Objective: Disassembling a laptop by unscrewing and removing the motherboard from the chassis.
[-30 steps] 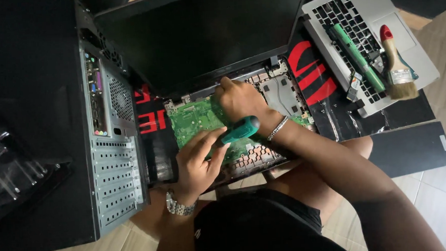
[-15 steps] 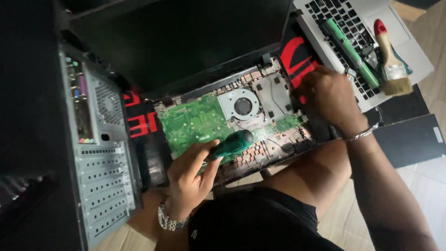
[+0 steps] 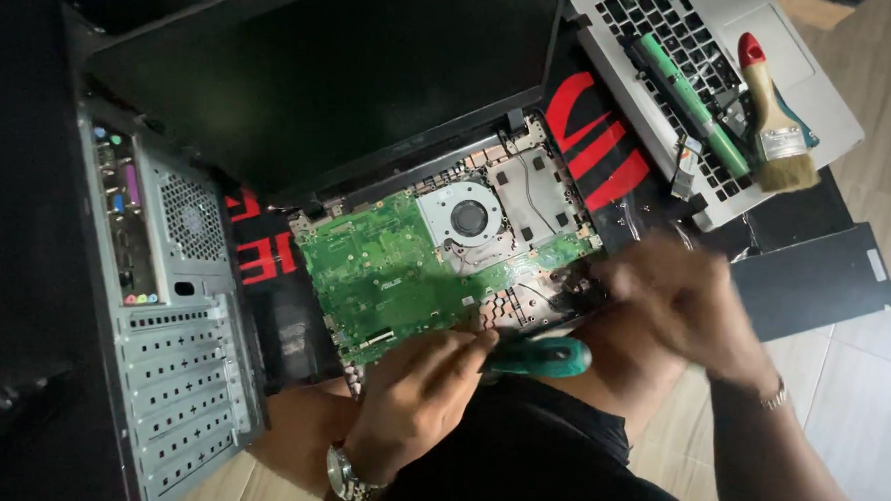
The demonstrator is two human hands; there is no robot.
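Observation:
An opened laptop lies before me with its green motherboard [image 3: 386,273] and round fan [image 3: 469,217] exposed, the dark screen [image 3: 338,85] tilted back behind them. My left hand [image 3: 417,392] is at the laptop's front edge. It grips a screwdriver with a teal-green handle [image 3: 545,357], which lies sideways and points left. My right hand [image 3: 688,310] is motion-blurred at the laptop's front right corner. The blur hides whether it holds anything.
A desktop tower case [image 3: 179,332] lies on the left with its rear ports showing. At the upper right, a silver keyboard cover [image 3: 818,74] carries a green stick-shaped part [image 3: 695,104] and a red-handled brush [image 3: 775,116]. A black mat with red markings [image 3: 601,143] lies underneath, and a black panel [image 3: 817,279] lies on the right.
My right hand left the motherboard, went right toward the keyboard cover, then dropped to the laptop's front right corner. The left hand stayed at the front edge with the screwdriver.

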